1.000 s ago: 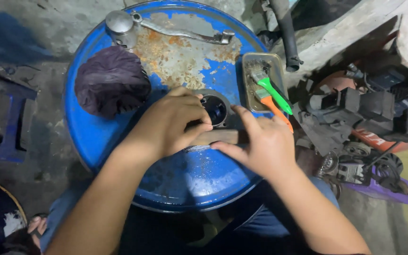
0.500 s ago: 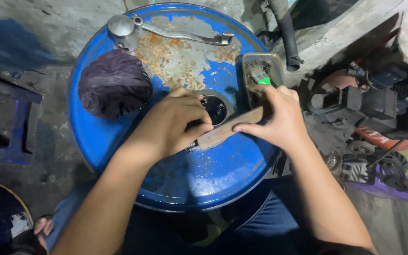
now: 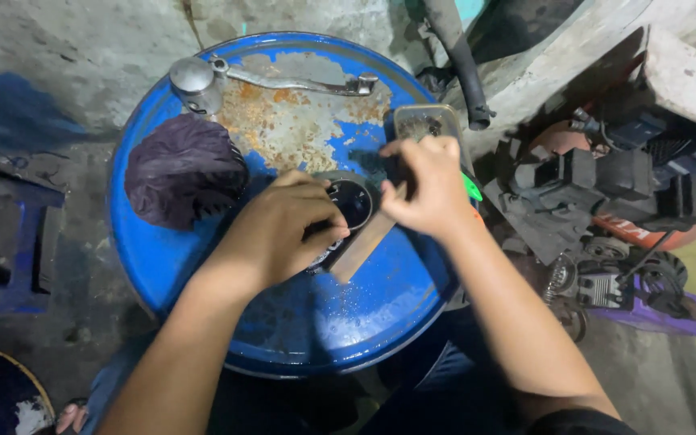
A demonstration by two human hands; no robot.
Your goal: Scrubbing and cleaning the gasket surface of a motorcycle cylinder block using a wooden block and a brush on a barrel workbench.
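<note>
on the blue drum lid, the left hand clamps the round black part near centre; the right hand pinches a flat brown strip against it. keeping the part pinned and the strip low would likely steady the work.

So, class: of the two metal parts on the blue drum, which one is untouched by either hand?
The long silver lever at the drum's far edge; the round dark part sits under the left hand.
</note>
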